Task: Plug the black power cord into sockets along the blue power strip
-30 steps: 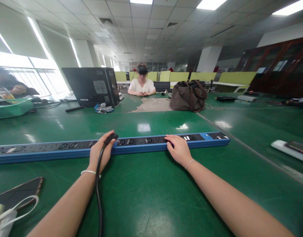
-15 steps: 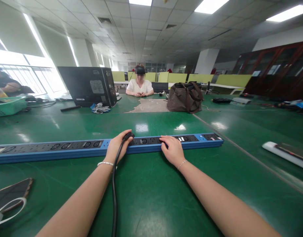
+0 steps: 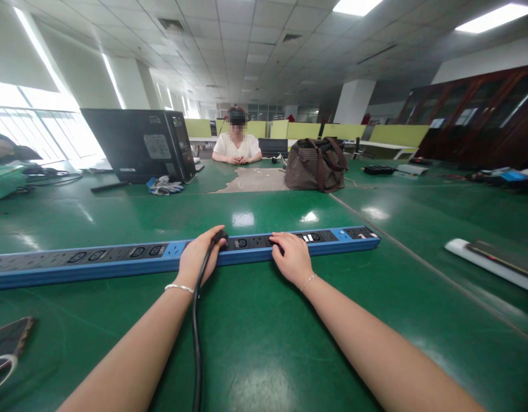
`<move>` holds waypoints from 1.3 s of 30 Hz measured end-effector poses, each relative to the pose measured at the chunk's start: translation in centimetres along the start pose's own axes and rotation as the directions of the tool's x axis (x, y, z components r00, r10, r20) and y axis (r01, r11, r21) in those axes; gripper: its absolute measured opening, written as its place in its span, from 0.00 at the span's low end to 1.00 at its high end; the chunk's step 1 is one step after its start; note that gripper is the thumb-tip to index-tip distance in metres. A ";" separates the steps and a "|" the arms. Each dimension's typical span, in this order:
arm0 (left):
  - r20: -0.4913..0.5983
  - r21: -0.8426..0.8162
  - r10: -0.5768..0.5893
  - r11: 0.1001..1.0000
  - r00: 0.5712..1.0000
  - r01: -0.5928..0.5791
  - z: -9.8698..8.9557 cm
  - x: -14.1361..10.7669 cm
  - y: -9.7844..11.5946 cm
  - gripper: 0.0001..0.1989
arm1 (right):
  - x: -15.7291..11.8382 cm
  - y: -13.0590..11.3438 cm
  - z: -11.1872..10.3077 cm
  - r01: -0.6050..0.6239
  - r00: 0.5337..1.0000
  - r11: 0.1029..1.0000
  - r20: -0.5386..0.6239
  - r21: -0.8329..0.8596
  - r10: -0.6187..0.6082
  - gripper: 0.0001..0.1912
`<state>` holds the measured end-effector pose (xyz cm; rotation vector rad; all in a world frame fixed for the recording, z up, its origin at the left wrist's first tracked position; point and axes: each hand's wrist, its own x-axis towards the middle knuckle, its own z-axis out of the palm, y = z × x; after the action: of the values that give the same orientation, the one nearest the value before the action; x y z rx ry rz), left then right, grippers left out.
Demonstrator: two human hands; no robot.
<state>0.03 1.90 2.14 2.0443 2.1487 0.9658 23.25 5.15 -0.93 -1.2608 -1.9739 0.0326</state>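
A long blue power strip (image 3: 130,264) with black sockets lies across the green table. My left hand (image 3: 199,257) is closed around a black plug (image 3: 221,236) at the strip's middle; its black cable (image 3: 196,332) runs over the palm side and down toward me. Whether the plug sits in a socket cannot be made out. Farther right, my right hand (image 3: 292,256) rests on the strip, fingers curled over its top and thumb at the near side, gripping the strip.
Across the green table (image 3: 264,320) a person (image 3: 237,146) sits facing me. A black computer case (image 3: 139,146), gloves (image 3: 164,185) and a brown bag (image 3: 315,165) stand beyond the strip. A white-edged object (image 3: 491,263) lies right, a phone (image 3: 10,343) left.
The view has shifted slightly, so the strip, both hands and the background appear a little farther left. Both hands keep their places on the strip.
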 end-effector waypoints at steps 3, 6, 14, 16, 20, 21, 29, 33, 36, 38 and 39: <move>-0.024 0.037 0.035 0.999 0.999 -0.034 0.2 -0.2 0.1 0.20 | 0.0 0.0 0.0 -0.006 1.000 1.000 0.008 -0.009 0.006 0.13; -0.053 0.082 0.127 0.989 0.991 -0.122 0.4 -0.4 0.2 0.19 | 0.0 0.0 0.0 -0.002 1.000 1.000 0.003 -0.009 0.002 0.13; -0.016 0.216 0.239 0.949 0.971 -0.230 0.2 -0.7 0.5 0.19 | 0.0 0.0 0.0 -0.007 1.000 1.000 -0.002 -0.008 0.007 0.13; -0.012 0.233 0.253 0.942 0.967 -0.243 0.2 -0.7 0.6 0.19 | 0.0 -0.1 0.0 -0.008 1.000 1.000 -0.004 -0.009 0.008 0.13; -0.010 0.245 0.280 0.932 0.960 -0.269 0.3 -0.8 0.4 0.19 | 0.0 -0.1 0.0 -0.010 1.000 1.000 -0.010 -0.004 0.010 0.13; -0.010 0.245 0.288 0.929 0.958 -0.276 0.3 -0.8 0.4 0.19 | 0.0 -0.1 0.0 -0.012 1.000 1.000 -0.010 -0.002 0.012 0.13; -0.012 0.244 0.317 0.921 0.948 -0.304 0.3 -0.8 0.1 0.19 | 0.0 -0.1 0.1 -0.013 1.000 1.000 -0.004 -0.009 0.013 0.13; 0.014 0.251 0.330 0.913 0.944 -0.323 0.1 -0.8 0.2 0.19 | 0.0 -0.1 0.0 -0.011 1.000 1.000 -0.004 -0.010 0.011 0.13; 0.036 0.262 0.331 0.907 0.943 -0.329 -0.2 -0.6 0.4 0.19 | -0.1 -0.1 0.0 -0.019 1.000 1.000 -0.006 -0.015 0.019 0.13; 0.048 0.266 0.320 0.909 0.946 -0.321 -0.4 -0.3 0.6 0.19 | -0.1 -0.2 0.0 -0.021 1.000 1.000 -0.007 -0.016 0.021 0.13; 0.054 0.269 0.316 0.909 0.947 -0.318 -0.5 -0.2 0.7 0.19 | -0.1 -0.2 0.0 -0.021 1.000 1.000 -0.008 -0.016 0.020 0.13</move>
<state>0.53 1.48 2.75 2.5846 2.0862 0.7047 23.11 5.00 -0.90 -1.2896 -1.9585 0.0225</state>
